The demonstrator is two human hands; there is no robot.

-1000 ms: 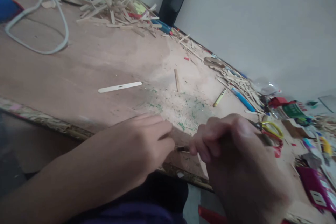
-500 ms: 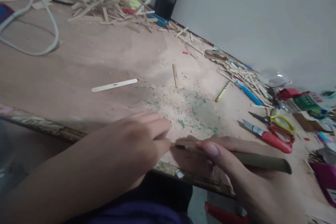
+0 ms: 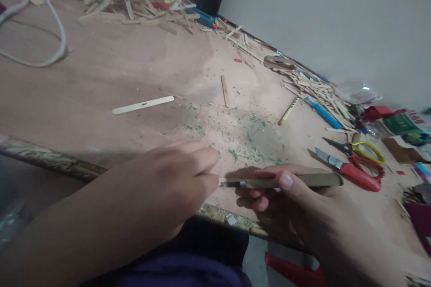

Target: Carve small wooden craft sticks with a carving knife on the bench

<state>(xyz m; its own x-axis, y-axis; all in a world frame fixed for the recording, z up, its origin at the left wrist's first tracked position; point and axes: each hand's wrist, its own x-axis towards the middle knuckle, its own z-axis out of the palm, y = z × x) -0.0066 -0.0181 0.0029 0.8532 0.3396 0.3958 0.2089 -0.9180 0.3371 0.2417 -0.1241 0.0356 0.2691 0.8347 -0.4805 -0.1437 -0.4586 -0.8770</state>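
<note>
My left hand [image 3: 182,179] is closed near the front edge of the table. From its fingertips sticks out the short end of a pale wooden craft stick [image 3: 222,181]; the rest of it is hidden. My right hand [image 3: 296,197] grips a carving chisel [image 3: 262,183] with an olive-brown handle, metal collar and short dark blade. The thumb presses on the handle from above. The blade points left and lies at the stick's end, close to my left fingertips; whether it cuts in cannot be seen.
Green shavings [image 3: 242,143] dot the table ahead. A loose craft stick [image 3: 143,105] with a small dark slot lies left. Scissors [image 3: 363,150] and a red-handled knife [image 3: 357,175] lie right, near a blue pen-like tool [image 3: 323,113]. Stick piles [image 3: 128,0] stand at the back.
My right hand has shifted its grip back along the chisel, so the collar and more handle show. The handle has swung from slanted to nearly level. My left hand stays in place.
</note>
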